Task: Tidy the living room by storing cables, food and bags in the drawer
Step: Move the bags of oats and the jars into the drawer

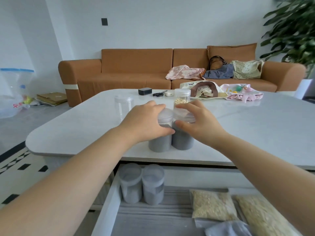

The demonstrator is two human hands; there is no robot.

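Two clear jars of grey powder (131, 184) and grain pouches (211, 205) sit in the open white drawer (105, 206) at 6 o'clock. On the white table (255, 125), left hand (144, 120) and right hand (199, 121) each clasp one of two more grey jars (183, 142); fabric bags (204, 90) at 1 o'clock wait.

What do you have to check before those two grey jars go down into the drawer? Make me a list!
1. Grip of the left hand on the left grey jar: ok, fingers curl round it.
2. Grip of the right hand on the right grey jar: ok, wrapped round its top.
3. Lids screwed tight: cannot tell; both lids are on.
4. Drawer open: ok.
5. Room in the drawer: ok, bare floor shows between the two stored jars and the grain bags.
6. Oat jar just behind the right hand: cannot tell if it touches; a lift might nudge it.
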